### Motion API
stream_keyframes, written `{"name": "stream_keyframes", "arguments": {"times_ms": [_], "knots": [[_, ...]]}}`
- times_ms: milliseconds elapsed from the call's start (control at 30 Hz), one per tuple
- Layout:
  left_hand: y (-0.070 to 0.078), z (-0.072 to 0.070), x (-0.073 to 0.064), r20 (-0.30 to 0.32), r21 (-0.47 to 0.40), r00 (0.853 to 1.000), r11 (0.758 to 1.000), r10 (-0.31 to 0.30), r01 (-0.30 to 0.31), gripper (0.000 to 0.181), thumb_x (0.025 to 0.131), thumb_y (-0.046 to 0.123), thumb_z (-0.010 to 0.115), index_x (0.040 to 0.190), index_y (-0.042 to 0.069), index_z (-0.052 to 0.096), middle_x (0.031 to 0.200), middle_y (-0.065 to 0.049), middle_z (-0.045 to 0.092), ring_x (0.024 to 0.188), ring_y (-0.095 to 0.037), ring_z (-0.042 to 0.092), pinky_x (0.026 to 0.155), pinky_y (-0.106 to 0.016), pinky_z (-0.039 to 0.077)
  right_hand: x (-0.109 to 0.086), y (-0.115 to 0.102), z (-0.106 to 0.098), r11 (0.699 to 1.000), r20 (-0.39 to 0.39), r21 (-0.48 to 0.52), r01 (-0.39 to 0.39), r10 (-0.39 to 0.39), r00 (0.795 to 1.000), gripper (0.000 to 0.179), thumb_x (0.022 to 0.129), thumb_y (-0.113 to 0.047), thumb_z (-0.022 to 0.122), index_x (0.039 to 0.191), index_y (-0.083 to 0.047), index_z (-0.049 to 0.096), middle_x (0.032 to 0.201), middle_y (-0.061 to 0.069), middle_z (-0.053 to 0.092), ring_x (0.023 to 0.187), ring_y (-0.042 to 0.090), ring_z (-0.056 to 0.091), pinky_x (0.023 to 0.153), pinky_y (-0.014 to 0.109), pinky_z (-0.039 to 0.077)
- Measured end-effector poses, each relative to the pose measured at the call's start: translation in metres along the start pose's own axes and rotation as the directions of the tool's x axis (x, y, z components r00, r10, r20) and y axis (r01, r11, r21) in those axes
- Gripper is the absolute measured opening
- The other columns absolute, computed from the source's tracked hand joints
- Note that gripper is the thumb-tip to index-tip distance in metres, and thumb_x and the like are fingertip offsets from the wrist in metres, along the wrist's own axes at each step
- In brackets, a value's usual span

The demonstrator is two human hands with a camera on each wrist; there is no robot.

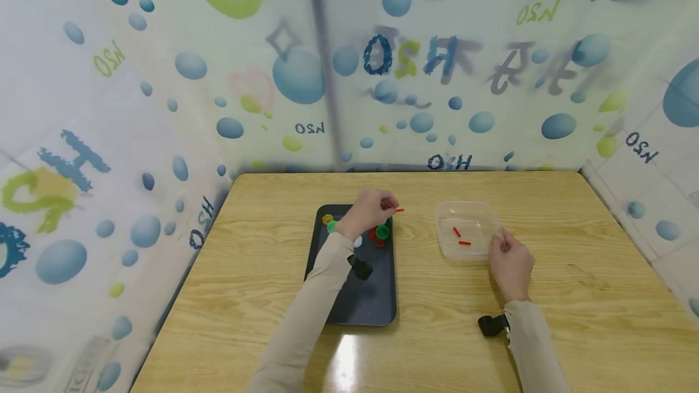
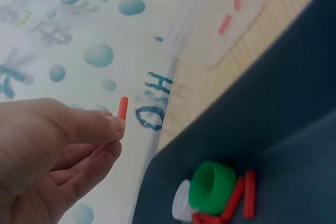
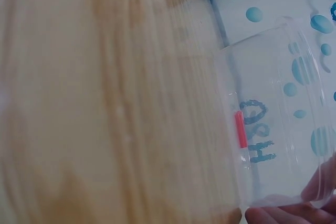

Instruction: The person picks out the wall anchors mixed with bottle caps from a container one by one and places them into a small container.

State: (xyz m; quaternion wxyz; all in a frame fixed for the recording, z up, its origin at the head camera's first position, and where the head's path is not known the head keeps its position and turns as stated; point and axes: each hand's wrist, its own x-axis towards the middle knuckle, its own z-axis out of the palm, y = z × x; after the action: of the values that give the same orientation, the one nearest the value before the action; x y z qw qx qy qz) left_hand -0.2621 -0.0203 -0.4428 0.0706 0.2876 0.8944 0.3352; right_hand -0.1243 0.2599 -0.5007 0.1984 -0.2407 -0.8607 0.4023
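Observation:
Between the thumb and fingertips of my left hand (image 1: 371,211) is a small red stick (image 2: 123,108), held over the far right edge of the dark tray (image 1: 363,305). In the tray lie more red sticks (image 2: 250,195), a green cap (image 2: 224,187) and a white cap (image 2: 181,201). To the right of the tray stands a clear plastic box (image 1: 476,221) with two red sticks (image 1: 465,243) on its floor. My right hand (image 1: 511,264) grips the box at its near right corner, thumb and fingers on the rim.
A yellow cap (image 1: 327,219) and another green cap (image 1: 332,226) sit at the tray's far left, partly behind the left wrist. The wooden table (image 1: 437,332) meets a patterned wall covering (image 1: 382,120) at the back and sides.

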Motion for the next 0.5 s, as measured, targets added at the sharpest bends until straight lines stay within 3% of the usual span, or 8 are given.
{"name": "stream_keyframes", "arguments": {"times_ms": [200,400,500], "knots": [[0.008,0.005,0.006,0.017,-0.003,1.0,1.0,0.013,-0.013,0.012,0.099,0.013,0.066,0.107,0.011,0.075,0.102,-0.003,0.074,0.089,-0.014,0.068,0.077,-0.023,0.056,0.0,-0.001,0.001,1.0,-0.028,0.001,0.028,-0.028,0.999,0.043,0.101,-0.021,0.05,0.132,0.005,0.063,0.113,0.027,0.072,0.077,0.028,0.062,0.06,0.025,0.045],[0.018,0.01,0.01,0.045,-0.021,0.998,0.999,0.033,-0.032,0.014,0.098,0.01,0.066,0.108,0.007,0.075,0.103,-0.006,0.074,0.091,-0.016,0.068,0.079,-0.023,0.056,0.0,-0.001,0.002,0.999,-0.043,0.011,0.035,-0.034,0.998,0.043,0.101,-0.02,0.049,0.132,0.006,0.063,0.114,0.028,0.071,0.092,0.038,0.069,0.074,0.047,0.054],[0.021,0.015,0.012,0.05,-0.023,0.998,0.999,0.044,-0.043,0.013,0.098,0.01,0.066,0.108,0.006,0.075,0.102,-0.006,0.074,0.09,-0.015,0.069,0.078,-0.023,0.056,0.0,-0.001,0.002,1.0,-0.029,0.012,0.017,-0.017,0.999,0.043,0.102,-0.021,0.049,0.134,0.006,0.062,0.114,0.028,0.071,0.093,0.038,0.069,0.071,0.041,0.053]]}}
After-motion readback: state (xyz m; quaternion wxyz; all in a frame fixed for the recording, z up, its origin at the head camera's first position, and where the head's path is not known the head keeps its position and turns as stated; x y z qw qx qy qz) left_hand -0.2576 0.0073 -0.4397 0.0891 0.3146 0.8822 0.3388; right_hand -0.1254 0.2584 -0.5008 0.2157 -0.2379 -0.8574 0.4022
